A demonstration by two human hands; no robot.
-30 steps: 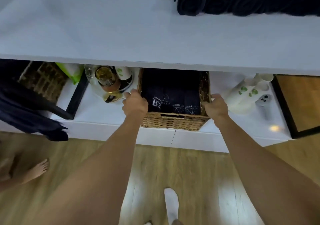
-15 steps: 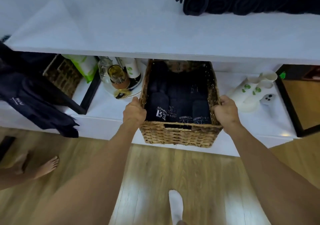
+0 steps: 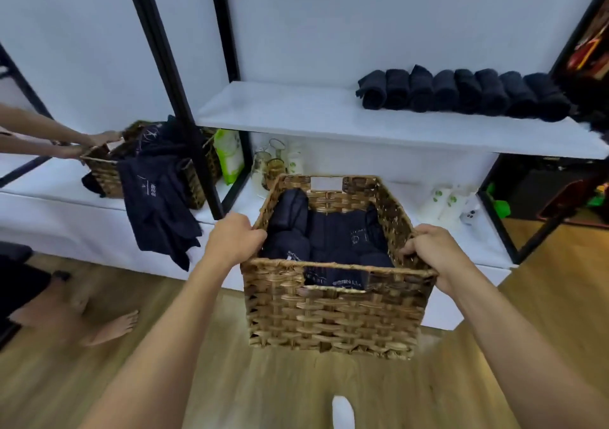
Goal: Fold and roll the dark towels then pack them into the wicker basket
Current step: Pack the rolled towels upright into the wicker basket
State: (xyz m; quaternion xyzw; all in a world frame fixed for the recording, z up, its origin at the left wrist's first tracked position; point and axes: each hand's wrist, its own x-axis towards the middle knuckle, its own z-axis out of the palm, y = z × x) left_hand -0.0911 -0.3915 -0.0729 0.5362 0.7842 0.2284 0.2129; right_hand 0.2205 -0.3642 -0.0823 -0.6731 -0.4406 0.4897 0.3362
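Wicker basket (image 3: 333, 316) hangs over the floor (image 3: 296, 389) between your hands: left hand (image 3: 232, 239) grips its nine o'clock rim, right hand (image 3: 428, 250) its three o'clock rim. Dark towels (image 3: 329, 240) lie rolled inside; other rolls (image 3: 461, 92) line the shelf (image 3: 296, 112) at one o'clock.

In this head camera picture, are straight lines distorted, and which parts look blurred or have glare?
Head view: wide-angle distortion makes the black post lean and the upper shelf slant; the wicker basket, left hand and right hand look fairly sharp; the other person's foot is blurred; a pale sheen lies on the wood floor.
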